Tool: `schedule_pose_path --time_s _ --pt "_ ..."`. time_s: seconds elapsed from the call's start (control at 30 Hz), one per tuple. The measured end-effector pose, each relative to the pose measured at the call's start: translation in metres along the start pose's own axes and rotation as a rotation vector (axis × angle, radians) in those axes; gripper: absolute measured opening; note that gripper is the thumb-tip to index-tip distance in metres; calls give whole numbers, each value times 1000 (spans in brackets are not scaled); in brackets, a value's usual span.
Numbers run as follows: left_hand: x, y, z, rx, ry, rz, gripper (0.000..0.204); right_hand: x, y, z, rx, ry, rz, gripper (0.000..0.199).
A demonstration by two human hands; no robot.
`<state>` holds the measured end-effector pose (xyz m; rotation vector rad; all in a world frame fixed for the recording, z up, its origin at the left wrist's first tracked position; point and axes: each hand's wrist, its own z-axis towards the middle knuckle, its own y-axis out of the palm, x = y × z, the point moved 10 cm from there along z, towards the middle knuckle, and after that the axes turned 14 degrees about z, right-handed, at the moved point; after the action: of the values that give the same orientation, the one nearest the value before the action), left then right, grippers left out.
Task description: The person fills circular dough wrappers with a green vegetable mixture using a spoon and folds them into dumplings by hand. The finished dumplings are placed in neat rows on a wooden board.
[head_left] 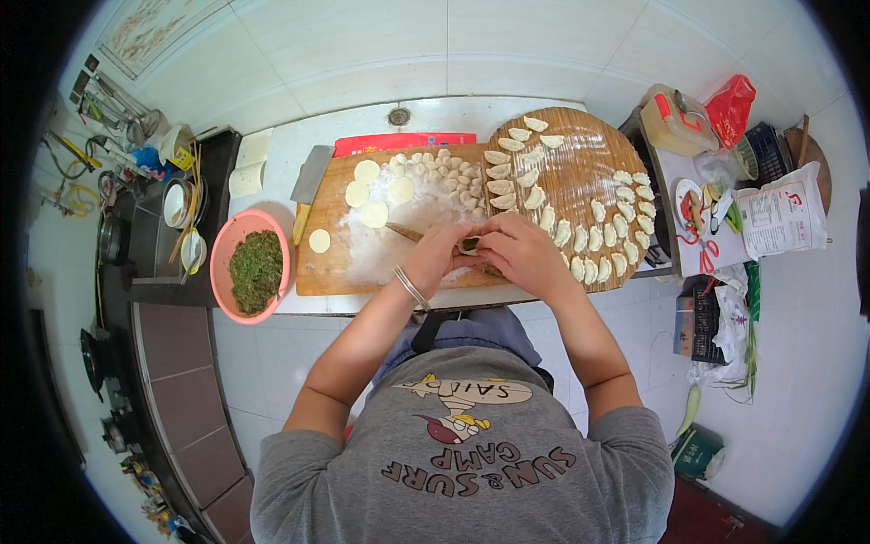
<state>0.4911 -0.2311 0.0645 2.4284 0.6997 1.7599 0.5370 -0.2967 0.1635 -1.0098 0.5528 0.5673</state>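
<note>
My left hand (433, 256) and my right hand (518, 252) meet over the near edge of the floured wooden board (317, 272). Between their fingertips is a dumpling (468, 243), a dark bit of filling showing in its wrapper; the fingers hide most of it. A wooden rolling pin (404, 232) sticks out from beneath my left hand. Several round flat wrappers (373, 215) lie on the flour to the left, with small dough pieces (464, 186) behind my hands. On the right, a round brown tray (566, 172) carries rows of folded dumplings (594, 238).
A pink bowl of green filling (256, 270) stands at the left. A cleaver (313, 177) rests along the board's left side. Farther right are a plastic tub (675, 122), red scissors (702, 249) and a white sack (779, 218). A dark stove counter (154, 236) borders the far left.
</note>
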Motion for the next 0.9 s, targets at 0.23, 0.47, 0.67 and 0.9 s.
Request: schedule_pose_path --time_s 0.23,0.47,0.67,0.9 --pt "5 3 1 -19 25 73 42 10 -6 -2 111 60 81 9" --pt "7 9 2 -6 100 -266 57 34 -31 -9 420 383 532 11" --pt "-4 16 6 -40 144 -234 57 29 -23 3 251 304 352 10" --pt "-6 16 4 -33 62 -75 53 32 -21 -1 228 277 256 11"
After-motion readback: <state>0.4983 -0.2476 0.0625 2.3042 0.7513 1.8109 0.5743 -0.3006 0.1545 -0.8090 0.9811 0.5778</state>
